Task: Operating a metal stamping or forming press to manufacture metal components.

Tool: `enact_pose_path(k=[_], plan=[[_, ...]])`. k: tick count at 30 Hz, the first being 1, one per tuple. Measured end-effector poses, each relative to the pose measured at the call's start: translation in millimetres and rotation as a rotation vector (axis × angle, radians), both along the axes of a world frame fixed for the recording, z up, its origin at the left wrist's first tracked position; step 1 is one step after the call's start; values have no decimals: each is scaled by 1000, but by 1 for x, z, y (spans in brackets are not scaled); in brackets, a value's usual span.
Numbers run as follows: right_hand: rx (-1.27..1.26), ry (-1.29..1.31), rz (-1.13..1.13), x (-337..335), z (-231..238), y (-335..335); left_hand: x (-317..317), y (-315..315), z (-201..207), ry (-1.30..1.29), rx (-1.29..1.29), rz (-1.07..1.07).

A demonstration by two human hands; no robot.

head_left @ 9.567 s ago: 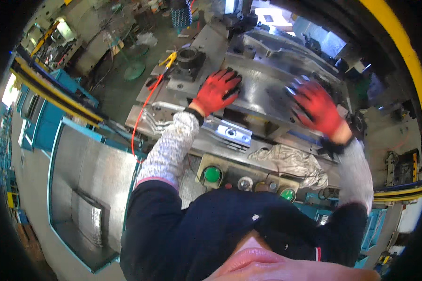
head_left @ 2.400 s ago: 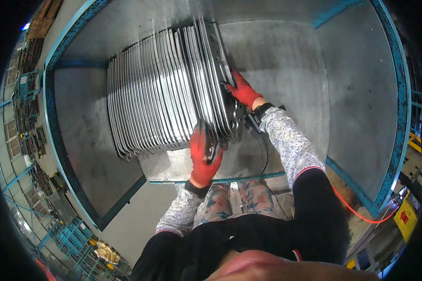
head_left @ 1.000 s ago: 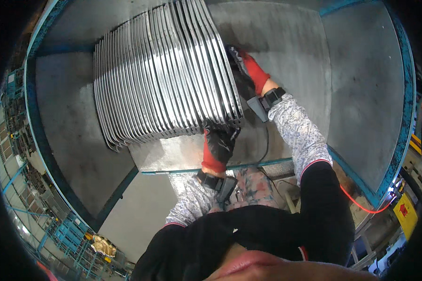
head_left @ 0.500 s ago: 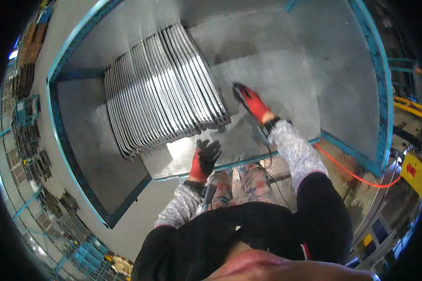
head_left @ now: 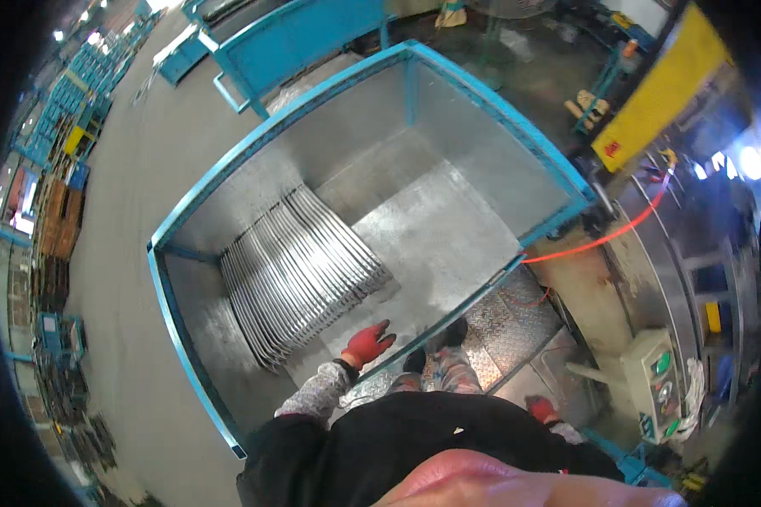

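My left hand (head_left: pixel 369 345), in a red and black glove, hovers over the near edge of a blue-framed metal bin (head_left: pixel 448 228). Its fingers are apart and hold nothing. Just beyond it, a row of bent metal bars (head_left: pixel 304 270) lies side by side on the left part of the bin floor. My right hand (head_left: pixel 543 410), gloved alike, hangs low by my right side, outside the bin. Its fingers are dark and too unclear to make out, and I cannot see whether it holds anything.
A red hose (head_left: pixel 600 241) runs from the bin's right corner to a machine with a yellow panel (head_left: pixel 664 89). A control box (head_left: pixel 654 384) with green buttons stands at the right. Patterned metal flooring (head_left: pixel 516 317) lies by my feet. Another blue bin (head_left: pixel 300 42) is behind.
My right hand has left the bin and dropped to my right side. My left hand stays near the bin's front edge. The view has turned, showing more of the right-hand machine.
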State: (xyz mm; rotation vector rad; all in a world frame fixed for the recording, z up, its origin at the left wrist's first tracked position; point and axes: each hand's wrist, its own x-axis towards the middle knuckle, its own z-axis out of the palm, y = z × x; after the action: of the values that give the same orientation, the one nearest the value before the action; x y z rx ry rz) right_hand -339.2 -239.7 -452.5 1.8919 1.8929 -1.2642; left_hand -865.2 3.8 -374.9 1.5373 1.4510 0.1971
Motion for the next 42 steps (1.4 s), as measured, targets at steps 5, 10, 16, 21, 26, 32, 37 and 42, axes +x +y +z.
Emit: enact_pose_path(k=[5, 10, 16, 21, 26, 32, 37, 42], plan=[[-470, 96, -1006, -80, 91, -110, 11, 16, 8, 251, 3, -399], [-90, 128, -1193, -103, 99, -198, 42, -18, 4, 376, 18, -628], [27, 1, -1535, -148, 27, -344, 133, -62, 17, 408, -123, -843], [-67, 204, -1901, -172, 98, -445, 243, -141, 44, 415, -160, -1048], [-74, 210, -2260, -202, 30, -574, 331, -223, 11, 257, -54, -1254], [436, -56, -2516, -184, 96, -639, 432, -323, 37, 175, -144, -1371], [698, -822, -2111, -108, 236, -661, 536, -386, 32, 125, 157, -1650], [398, -1322, -1791, -16, 288, -727, 660, -547, 86, -248, -31, -1825]])
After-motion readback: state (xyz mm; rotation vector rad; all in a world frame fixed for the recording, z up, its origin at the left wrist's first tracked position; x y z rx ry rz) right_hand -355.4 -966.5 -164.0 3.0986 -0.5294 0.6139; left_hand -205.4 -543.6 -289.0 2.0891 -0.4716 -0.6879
